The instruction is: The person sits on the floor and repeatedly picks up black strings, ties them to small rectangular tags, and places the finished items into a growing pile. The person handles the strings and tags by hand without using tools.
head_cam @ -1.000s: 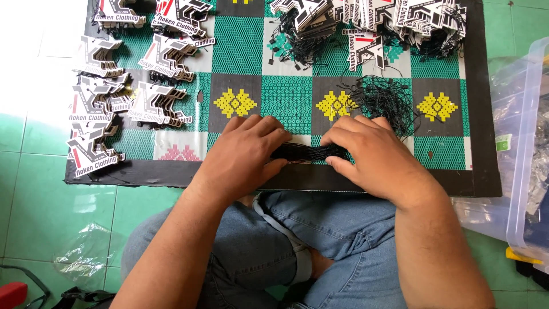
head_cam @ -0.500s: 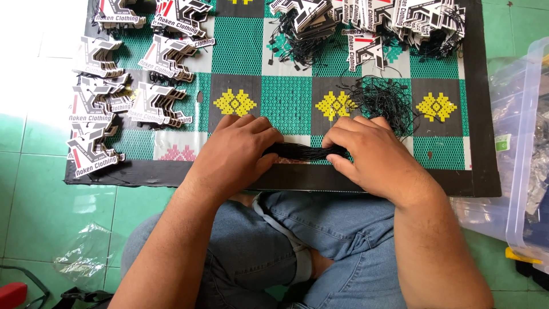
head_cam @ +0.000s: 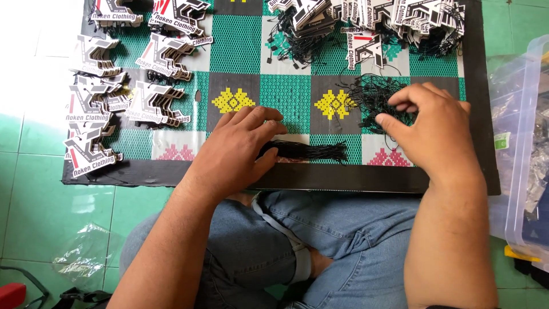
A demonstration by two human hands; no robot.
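The left hand [head_cam: 237, 151] lies open and flat on the patterned mat [head_cam: 289, 91], fingertips pinning one end of a straight bundle of black strings [head_cam: 306, 151]. Just beside it, the right hand [head_cam: 429, 129] pinches at a loose tangle of black strings [head_cam: 372, 97], gripping a few strands.

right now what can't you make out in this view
- Head view: the near end of the neat string bundle is hidden under the left hand.
- The clear plastic bin is cut off by the right edge.
- Single strings in the loose pile under the right hand are too fine.
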